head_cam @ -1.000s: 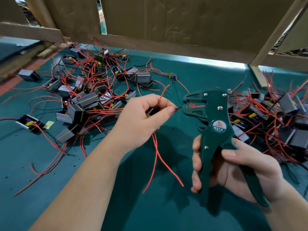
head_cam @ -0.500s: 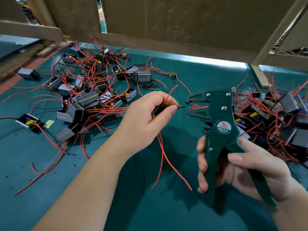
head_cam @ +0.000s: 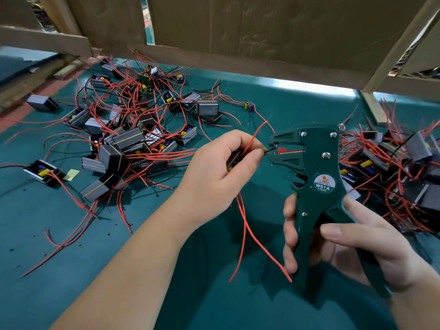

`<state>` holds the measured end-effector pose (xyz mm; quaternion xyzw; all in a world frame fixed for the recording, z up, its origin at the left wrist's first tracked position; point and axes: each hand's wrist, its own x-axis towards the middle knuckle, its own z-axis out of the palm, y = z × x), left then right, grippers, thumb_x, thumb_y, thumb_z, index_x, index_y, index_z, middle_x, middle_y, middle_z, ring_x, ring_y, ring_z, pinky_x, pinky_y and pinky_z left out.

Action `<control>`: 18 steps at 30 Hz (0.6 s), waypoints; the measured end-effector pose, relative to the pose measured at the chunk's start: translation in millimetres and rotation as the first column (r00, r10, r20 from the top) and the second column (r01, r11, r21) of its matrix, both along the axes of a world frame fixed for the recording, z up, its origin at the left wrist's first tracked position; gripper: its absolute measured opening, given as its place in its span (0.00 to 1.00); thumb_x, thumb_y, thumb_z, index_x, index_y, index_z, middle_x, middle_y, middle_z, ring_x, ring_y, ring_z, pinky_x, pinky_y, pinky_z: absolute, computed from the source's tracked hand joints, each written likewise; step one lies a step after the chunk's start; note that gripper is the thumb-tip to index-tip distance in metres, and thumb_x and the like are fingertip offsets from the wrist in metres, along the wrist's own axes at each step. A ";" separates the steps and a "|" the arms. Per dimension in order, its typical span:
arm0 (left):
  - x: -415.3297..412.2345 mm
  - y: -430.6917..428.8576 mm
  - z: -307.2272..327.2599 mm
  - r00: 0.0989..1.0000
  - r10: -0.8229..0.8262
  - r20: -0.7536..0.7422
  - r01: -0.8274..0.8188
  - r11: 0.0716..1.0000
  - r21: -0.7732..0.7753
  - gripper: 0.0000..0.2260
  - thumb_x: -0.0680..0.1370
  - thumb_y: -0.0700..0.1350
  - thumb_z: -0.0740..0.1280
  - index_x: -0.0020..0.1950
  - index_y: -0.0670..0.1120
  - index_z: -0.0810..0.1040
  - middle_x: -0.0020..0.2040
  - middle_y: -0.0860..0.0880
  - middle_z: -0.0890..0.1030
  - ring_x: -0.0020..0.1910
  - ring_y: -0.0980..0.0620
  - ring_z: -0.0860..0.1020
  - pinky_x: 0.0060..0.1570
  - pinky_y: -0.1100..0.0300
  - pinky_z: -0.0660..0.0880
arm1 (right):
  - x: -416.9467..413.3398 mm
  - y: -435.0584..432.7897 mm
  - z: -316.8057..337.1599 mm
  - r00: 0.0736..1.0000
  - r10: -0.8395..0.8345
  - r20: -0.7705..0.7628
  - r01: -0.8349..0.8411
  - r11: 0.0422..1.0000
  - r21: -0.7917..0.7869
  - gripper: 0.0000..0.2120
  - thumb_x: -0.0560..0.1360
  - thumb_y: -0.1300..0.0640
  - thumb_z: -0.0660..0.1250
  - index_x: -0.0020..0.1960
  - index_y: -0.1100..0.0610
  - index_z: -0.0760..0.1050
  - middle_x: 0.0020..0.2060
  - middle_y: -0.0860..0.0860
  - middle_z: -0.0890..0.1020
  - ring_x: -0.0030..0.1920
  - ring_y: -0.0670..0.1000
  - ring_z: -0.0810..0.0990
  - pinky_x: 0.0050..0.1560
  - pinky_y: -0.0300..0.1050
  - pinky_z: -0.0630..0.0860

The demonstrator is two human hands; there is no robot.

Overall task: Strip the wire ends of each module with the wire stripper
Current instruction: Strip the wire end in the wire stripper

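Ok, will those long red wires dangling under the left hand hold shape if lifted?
Probably floppy: the thin red wires droop in loose curves below the left hand gripping their dark module. Likely light, and apt to snag, given the tangled heap of modules.

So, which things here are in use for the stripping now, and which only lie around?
In use: wire stripper, gripped by the right hand; module and its black wire end, held by the left hand at the stripper's mouth.
Lying about: left pile of modules; right pile of modules; yellow paper scrap; cardboard wall.
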<state>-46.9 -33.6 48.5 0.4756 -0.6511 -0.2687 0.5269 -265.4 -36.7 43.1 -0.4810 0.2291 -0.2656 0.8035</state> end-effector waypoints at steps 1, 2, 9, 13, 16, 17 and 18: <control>0.1 0.2 0.2 1.000 -0.003 0.001 0.003 1.000 -0.006 0.05 0.77 0.46 0.63 0.46 0.56 0.74 0.37 0.61 0.77 0.37 0.55 0.77 0.42 0.56 0.77 | -0.2 0.2 2.2 1.000 0.021 -0.006 -0.021 1.000 -0.010 0.19 0.67 0.56 0.76 0.54 0.63 0.77 0.41 0.64 0.79 0.36 0.68 0.78 0.39 0.59 0.76; 0.2 0.5 0.6 1.000 -0.005 0.005 0.005 1.000 -0.012 0.05 0.77 0.46 0.63 0.46 0.56 0.74 0.37 0.60 0.77 0.37 0.55 0.77 0.42 0.56 0.77 | 0.4 -0.1 2.5 1.000 0.024 -0.018 -0.024 1.000 0.000 0.20 0.66 0.55 0.76 0.54 0.62 0.77 0.39 0.63 0.79 0.35 0.68 0.78 0.39 0.59 0.75; 1.4 0.3 1.1 0.999 0.004 0.042 -0.002 1.000 -0.031 0.05 0.78 0.45 0.63 0.46 0.56 0.74 0.36 0.59 0.76 0.37 0.59 0.76 0.42 0.60 0.75 | 1.1 -1.0 4.0 0.999 0.013 -0.049 -0.012 1.000 0.029 0.18 0.66 0.54 0.77 0.51 0.60 0.78 0.38 0.63 0.78 0.35 0.67 0.78 0.40 0.65 0.71; 2.3 0.6 1.0 0.997 0.018 0.078 -0.014 0.998 -0.053 0.03 0.78 0.43 0.64 0.48 0.51 0.76 0.35 0.59 0.75 0.36 0.62 0.73 0.40 0.67 0.69 | 1.1 0.7 3.6 0.998 0.015 -0.064 -0.012 0.999 0.047 0.18 0.66 0.53 0.77 0.51 0.61 0.77 0.38 0.63 0.78 0.34 0.67 0.78 0.40 0.63 0.73; 2.6 1.4 1.3 0.994 0.034 0.099 -0.027 0.997 -0.065 0.03 0.78 0.42 0.64 0.48 0.50 0.76 0.35 0.60 0.74 0.36 0.64 0.72 0.39 0.72 0.66 | 4.2 0.4 4.2 0.998 0.005 -0.067 -0.002 0.999 0.046 0.20 0.66 0.51 0.77 0.51 0.61 0.77 0.37 0.63 0.78 0.34 0.66 0.78 0.39 0.62 0.74; 2.9 1.5 1.5 0.993 0.040 0.110 -0.032 0.997 -0.076 0.03 0.78 0.42 0.64 0.48 0.50 0.76 0.35 0.60 0.73 0.35 0.65 0.72 0.39 0.73 0.65 | 5.0 0.1 4.0 0.998 0.008 -0.067 -0.005 0.999 0.043 0.20 0.66 0.50 0.77 0.51 0.61 0.78 0.37 0.63 0.78 0.33 0.65 0.78 0.38 0.62 0.74; 3.3 1.4 1.5 0.991 0.052 0.125 -0.040 0.995 -0.091 0.04 0.78 0.41 0.65 0.48 0.50 0.76 0.35 0.60 0.74 0.36 0.65 0.72 0.39 0.73 0.65 | 5.7 -0.1 3.4 0.998 0.008 -0.069 -0.005 0.999 0.036 0.20 0.66 0.49 0.77 0.50 0.61 0.78 0.37 0.63 0.78 0.33 0.65 0.78 0.38 0.62 0.74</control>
